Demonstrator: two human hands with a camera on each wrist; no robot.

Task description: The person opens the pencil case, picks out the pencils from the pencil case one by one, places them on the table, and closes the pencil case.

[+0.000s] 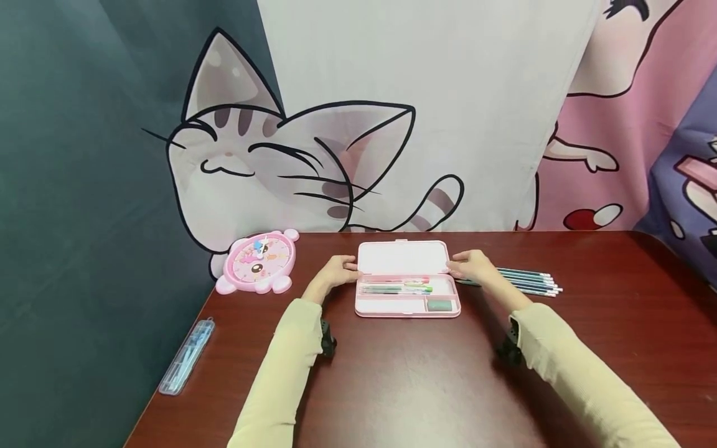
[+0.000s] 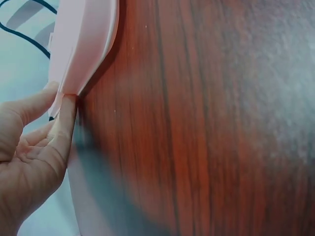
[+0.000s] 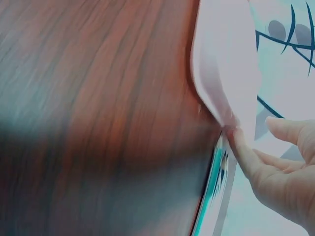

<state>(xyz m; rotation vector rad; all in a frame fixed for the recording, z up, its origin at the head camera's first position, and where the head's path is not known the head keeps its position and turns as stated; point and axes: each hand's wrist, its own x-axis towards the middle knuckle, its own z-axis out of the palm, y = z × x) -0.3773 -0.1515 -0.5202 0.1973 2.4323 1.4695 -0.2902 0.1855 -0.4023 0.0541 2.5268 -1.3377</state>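
Note:
A pink pencil case (image 1: 407, 315) lies open on the table, its lid (image 1: 402, 257) tilted back. Several pens (image 1: 396, 289) lie in the tray's upper compartment, and a grey-green eraser (image 1: 439, 305) sits at the lower right. My left hand (image 1: 338, 272) is at the case's left side by the hinge; in the left wrist view its thumb and index finger pinch the pink edge (image 2: 91, 44). On the opposite side, my right hand (image 1: 475, 266) touches the corner with its index fingertip, its thumb (image 3: 284, 130) held away from the case.
Several green pencils (image 1: 526, 282) lie fanned out beyond my right hand. A pink animal-shaped clock (image 1: 261, 261) is at the table's back left corner. A clear slim box (image 1: 187, 356) lies along the left edge. Behind the table hangs a cat-printed cloth (image 1: 437, 124).

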